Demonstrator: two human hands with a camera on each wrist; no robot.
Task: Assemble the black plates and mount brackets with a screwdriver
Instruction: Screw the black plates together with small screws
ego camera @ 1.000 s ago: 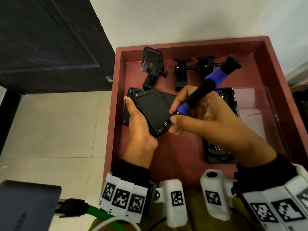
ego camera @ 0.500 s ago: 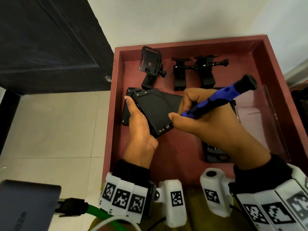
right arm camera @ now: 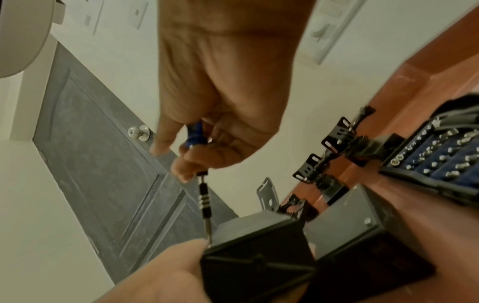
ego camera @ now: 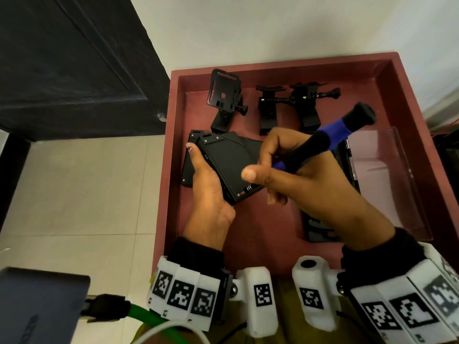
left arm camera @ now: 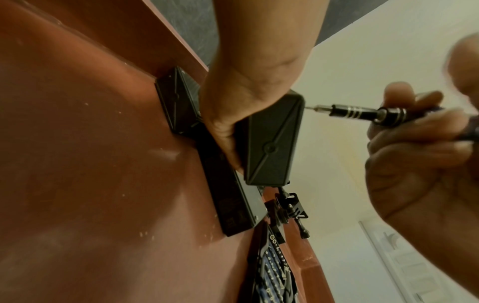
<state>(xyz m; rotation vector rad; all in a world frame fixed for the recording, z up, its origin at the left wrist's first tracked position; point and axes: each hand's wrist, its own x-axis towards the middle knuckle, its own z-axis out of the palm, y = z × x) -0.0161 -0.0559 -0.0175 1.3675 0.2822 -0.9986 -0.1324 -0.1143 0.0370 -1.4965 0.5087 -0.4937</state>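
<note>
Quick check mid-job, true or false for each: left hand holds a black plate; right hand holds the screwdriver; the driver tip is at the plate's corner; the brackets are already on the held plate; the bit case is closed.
1. The left hand holds a black plate. True.
2. The right hand holds the screwdriver. True.
3. The driver tip is at the plate's near corner. True.
4. The brackets are on the held plate. False: they stand apart at the tray's far end.
5. The bit case is closed. False: its bits show.

I'm curling my left hand [ego camera: 208, 184] in a grip, thumb stretched forward, while my right hand [ego camera: 295, 180] is pinching, wrist raised.
</note>
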